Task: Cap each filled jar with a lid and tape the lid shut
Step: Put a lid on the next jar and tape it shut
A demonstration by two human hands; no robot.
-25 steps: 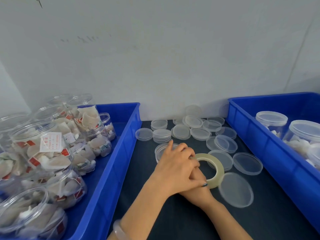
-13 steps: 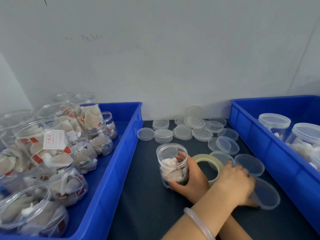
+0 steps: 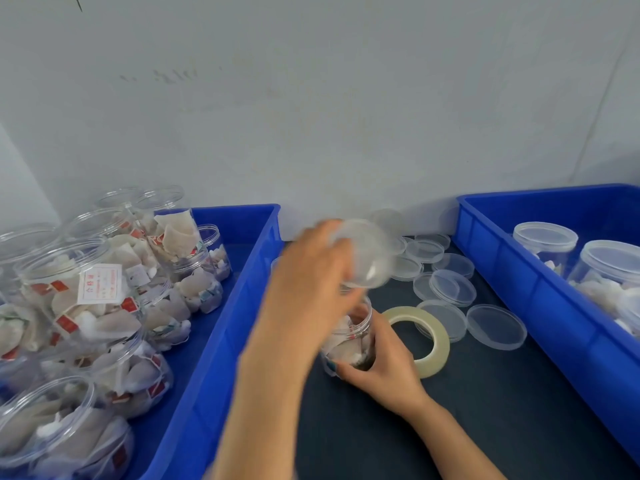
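A small clear jar (image 3: 350, 344) filled with white sachets stands on the dark mat between two blue bins. My right hand (image 3: 384, 365) grips its side from the right. My left hand (image 3: 311, 285) hovers just above the jar's mouth, holding a clear round lid (image 3: 369, 258), blurred by motion and tilted. The lid is not seated on the jar. A roll of clear tape (image 3: 437, 341) lies flat on the mat, right beside my right hand.
The left blue bin (image 3: 221, 341) is packed with open filled jars (image 3: 79, 292). The right blue bin (image 3: 519, 282) holds capped jars (image 3: 545, 240). Several loose lids (image 3: 496, 327) lie scattered on the mat behind and right of the tape, up to the wall.
My left hand reached right across my right arm, picked up a lid, and has swung back left and up over the jar. My right hand stays on the jar.
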